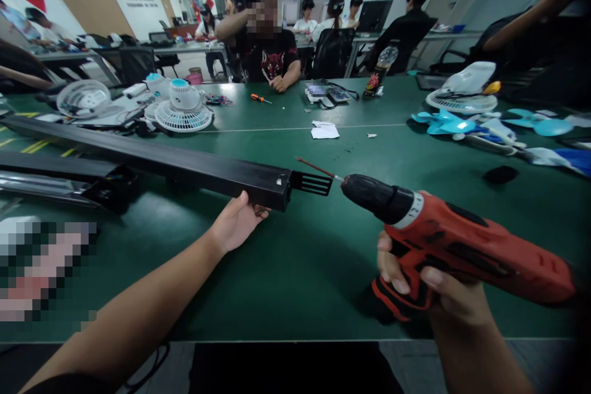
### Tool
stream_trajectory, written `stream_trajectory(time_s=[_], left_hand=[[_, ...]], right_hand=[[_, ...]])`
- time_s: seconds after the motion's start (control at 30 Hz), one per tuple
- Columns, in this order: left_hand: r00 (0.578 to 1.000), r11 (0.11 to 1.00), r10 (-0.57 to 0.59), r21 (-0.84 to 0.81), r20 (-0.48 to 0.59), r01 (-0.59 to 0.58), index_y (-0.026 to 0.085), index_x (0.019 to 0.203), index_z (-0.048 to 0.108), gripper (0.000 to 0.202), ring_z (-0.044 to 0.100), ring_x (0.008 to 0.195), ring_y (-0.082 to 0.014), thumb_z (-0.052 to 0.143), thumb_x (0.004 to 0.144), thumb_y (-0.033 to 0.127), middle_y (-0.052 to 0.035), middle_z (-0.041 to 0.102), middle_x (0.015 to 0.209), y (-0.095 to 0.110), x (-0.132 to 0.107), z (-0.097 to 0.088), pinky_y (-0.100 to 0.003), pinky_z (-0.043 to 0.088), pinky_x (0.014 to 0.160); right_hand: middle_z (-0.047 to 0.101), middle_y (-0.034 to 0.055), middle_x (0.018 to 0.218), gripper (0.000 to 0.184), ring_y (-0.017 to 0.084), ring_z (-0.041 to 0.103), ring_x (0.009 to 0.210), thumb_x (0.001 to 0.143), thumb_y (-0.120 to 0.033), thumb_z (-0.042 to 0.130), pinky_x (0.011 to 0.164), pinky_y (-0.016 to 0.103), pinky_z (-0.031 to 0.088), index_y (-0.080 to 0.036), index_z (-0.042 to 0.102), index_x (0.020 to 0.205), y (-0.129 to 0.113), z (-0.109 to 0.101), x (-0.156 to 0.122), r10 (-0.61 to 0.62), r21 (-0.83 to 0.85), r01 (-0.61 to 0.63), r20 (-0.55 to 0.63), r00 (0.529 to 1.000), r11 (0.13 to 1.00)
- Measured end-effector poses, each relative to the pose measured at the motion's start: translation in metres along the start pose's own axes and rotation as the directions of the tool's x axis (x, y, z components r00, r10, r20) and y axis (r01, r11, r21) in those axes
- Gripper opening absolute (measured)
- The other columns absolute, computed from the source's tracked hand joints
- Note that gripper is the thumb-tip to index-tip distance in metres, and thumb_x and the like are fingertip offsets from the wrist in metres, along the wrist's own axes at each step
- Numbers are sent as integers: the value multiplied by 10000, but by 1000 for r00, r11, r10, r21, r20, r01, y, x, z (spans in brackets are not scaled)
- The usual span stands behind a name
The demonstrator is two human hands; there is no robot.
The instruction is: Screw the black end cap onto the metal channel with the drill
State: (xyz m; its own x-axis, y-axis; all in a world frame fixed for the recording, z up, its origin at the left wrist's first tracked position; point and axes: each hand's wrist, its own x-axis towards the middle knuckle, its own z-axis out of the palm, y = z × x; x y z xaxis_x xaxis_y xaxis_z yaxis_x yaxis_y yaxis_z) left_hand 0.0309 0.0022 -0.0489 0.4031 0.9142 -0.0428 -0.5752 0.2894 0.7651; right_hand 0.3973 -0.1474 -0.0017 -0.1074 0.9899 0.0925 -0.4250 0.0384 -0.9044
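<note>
My right hand is wrapped around the grip of a red and black cordless drill. From its chuck a long thin bit points left, close to a slotted black bracket; I cannot tell whether they touch. That bracket sticks out of the near end of a long black bar, which runs away to the far left. My left hand holds this end from below, thumb against its side and the other fingers partly hidden underneath.
More black housings lie at left on the green table. White fan parts and blue fan blades lie further back. An orange screwdriver, white paper and a bottle are near a person seated opposite.
</note>
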Motion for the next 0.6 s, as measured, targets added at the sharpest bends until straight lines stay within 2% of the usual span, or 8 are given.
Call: stream_trajectory(time_s=[0.1, 0.17, 0.2, 0.3, 0.33, 0.4, 0.5, 0.6], left_hand=[[1000, 1000, 3, -3, -16, -3, 223, 1255, 880, 532, 817, 1054, -258, 1037, 913, 599, -102, 886, 1166, -2, 0, 0, -373, 627, 926], [1000, 1000, 1, -5, -18, -1, 221, 1243, 885, 536, 813, 1043, -246, 1040, 909, 610, -93, 885, 1144, -3, 0, 0, -363, 629, 923], [1000, 1000, -3, -8, -19, 3, 220, 1230, 888, 536, 812, 1036, -241, 1047, 900, 612, -89, 885, 1136, -3, 0, 0, -358, 630, 920], [1000, 1000, -12, -21, -21, 11, 221, 1196, 895, 541, 820, 1027, -237, 1073, 866, 611, -87, 892, 1136, -4, 0, 0, -349, 632, 907], [1000, 1000, -11, -25, -20, 10, 222, 1186, 894, 531, 824, 1024, -241, 1074, 866, 606, -87, 893, 1131, -4, 0, 1, -351, 632, 901], [1000, 1000, -10, -30, -19, 10, 227, 1175, 889, 499, 826, 1016, -247, 1068, 881, 588, -83, 889, 1102, -3, 0, 1, -357, 630, 898], [999, 999, -21, -26, -33, 20, 224, 1191, 881, 521, 822, 1007, -238, 1073, 874, 590, -75, 880, 1080, -3, -1, 1, -347, 628, 896], [999, 1000, -18, -19, -35, 17, 220, 1202, 882, 559, 820, 1013, -237, 1080, 856, 612, -76, 879, 1088, -3, -1, 0, -340, 630, 888]], right_hand=[[807, 89, 937, 460, 106, 422, 406, 891, -570, 978, 377, 346, 445, -262, 877, 1216, -3, 9, -8, -121, 0, 121, -87, 989, 993], [752, 50, 826, 475, 61, 232, 370, 869, -659, 985, 331, 334, 311, -265, 853, 1098, -3, 9, -16, -68, 68, 78, -136, 988, 995], [669, 14, 676, 508, 82, 203, 371, 846, -722, 990, 339, 351, 290, -270, 819, 1003, -1, 7, -21, 46, 94, -37, -91, 995, 995], [247, -131, 392, 556, 104, 75, 319, 898, -849, 870, 348, 335, 158, -301, 786, 928, 6, -2, -37, 147, 203, -124, -102, 984, 971], [190, -134, 351, 591, 122, 104, 279, 886, -894, 842, 338, 337, 174, -306, 785, 907, 9, -6, -41, 179, 196, -170, -31, 983, 966], [204, -110, 339, 636, 150, 164, 286, 878, -947, 793, 374, 348, 211, -313, 820, 927, 15, -9, -47, 203, 137, -199, -16, 979, 970], [254, -54, 366, 716, 189, 199, 351, 895, -983, 680, 401, 372, 210, -303, 899, 949, 23, -6, -51, 177, 56, -172, -90, 980, 983], [446, 35, 446, 728, 219, 323, 407, 883, -968, 660, 436, 404, 282, -293, 929, 928, 29, 1, -52, 180, -8, -185, -205, 962, 983]])
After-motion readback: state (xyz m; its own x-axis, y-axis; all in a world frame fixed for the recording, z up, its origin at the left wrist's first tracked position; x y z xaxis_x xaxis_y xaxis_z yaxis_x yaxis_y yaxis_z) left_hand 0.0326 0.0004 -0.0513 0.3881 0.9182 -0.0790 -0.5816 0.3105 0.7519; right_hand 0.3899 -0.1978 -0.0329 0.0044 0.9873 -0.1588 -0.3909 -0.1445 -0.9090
